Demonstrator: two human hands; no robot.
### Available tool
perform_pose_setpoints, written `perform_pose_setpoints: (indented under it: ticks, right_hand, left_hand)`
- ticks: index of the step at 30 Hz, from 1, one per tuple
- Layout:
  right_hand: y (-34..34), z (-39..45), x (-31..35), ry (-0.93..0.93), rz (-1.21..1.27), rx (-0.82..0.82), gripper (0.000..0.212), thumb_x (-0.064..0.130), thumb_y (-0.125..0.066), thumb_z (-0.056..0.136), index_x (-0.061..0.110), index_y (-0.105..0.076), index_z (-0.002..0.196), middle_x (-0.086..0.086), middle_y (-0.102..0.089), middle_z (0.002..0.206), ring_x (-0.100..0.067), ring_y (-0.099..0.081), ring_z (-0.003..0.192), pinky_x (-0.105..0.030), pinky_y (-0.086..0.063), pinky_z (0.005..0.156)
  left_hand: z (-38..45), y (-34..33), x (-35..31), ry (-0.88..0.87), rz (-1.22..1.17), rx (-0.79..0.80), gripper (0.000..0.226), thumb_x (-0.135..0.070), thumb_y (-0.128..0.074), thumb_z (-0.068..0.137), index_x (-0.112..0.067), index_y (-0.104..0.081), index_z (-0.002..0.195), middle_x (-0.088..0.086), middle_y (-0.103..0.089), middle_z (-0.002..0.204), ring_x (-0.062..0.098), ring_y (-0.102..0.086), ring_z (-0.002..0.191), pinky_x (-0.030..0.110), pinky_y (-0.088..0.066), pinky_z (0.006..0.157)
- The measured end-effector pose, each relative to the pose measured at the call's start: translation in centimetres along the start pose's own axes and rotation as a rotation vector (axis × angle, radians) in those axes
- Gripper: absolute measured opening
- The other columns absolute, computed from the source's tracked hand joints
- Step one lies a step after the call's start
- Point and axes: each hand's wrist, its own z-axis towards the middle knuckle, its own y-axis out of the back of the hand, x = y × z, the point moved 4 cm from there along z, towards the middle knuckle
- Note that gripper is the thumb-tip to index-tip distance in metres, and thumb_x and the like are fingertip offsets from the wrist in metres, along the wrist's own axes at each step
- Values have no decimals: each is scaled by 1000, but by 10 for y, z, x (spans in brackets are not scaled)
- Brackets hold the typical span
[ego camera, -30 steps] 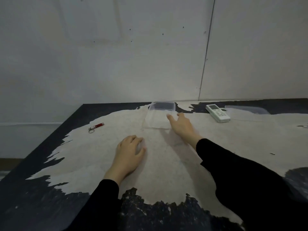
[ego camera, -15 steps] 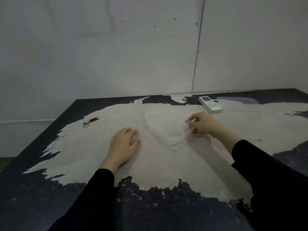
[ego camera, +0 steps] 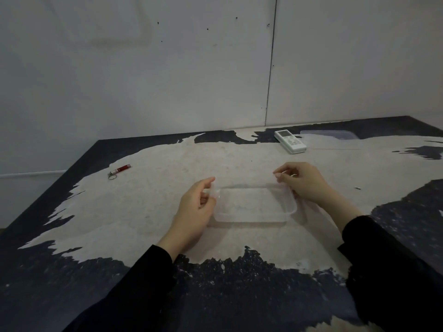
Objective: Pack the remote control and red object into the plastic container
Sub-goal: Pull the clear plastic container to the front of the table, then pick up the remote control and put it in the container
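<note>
A clear plastic container (ego camera: 254, 220) sits upright and empty on the worn table in front of me, long side facing me. My left hand (ego camera: 195, 207) pinches its left rim, and my right hand (ego camera: 303, 182) grips its right rim. The white remote control (ego camera: 290, 140) lies face up at the far right of the table, well beyond my right hand. The small red object (ego camera: 122, 168), with a metal key ring on its near end, lies far to the left of the container.
A clear lid (ego camera: 329, 134) lies flat behind and to the right of the remote, near the wall. The dark table (ego camera: 239, 283) has a worn pale patch in the middle; its left edge runs diagonally. A tiny scrap (ego camera: 357, 187) lies right of my right hand.
The container has come from the back of the table toward me and now sits between my hands. My left hand has lifted off the table and taken the left rim.
</note>
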Motion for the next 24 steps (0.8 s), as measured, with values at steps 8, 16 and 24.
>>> perform_pose_setpoints:
  ticks: [8,16,24]
  right_hand:
    - [29,65,-26,-63,-233,-279,42,22,-64,83,8,-53,122,-22,-54,123,-35,-56,106,-36,-42,89]
    - [23,109,-39,-163,-597,-301,66,40,-61,82,-4,-40,126,-27,-47,127,-44,-43,115,-49,-41,91]
    - [39,86,-19,1,-426,-247,42,29,-60,83,4,-62,117,-25,-66,111,-40,-59,102,-38,-44,85]
  left_hand:
    - [5,-1,-2,51,-49,21,41,-18,-43,94,-31,-45,132,-10,-54,111,1,-51,97,20,-44,77]
    - [3,-3,1,65,-54,11,40,-29,-46,94,-36,-42,133,-19,-53,113,-2,-52,100,24,-48,86]
    - [5,-3,5,62,-51,7,43,-28,-48,93,-34,-42,135,-14,-55,113,2,-54,101,28,-49,89]
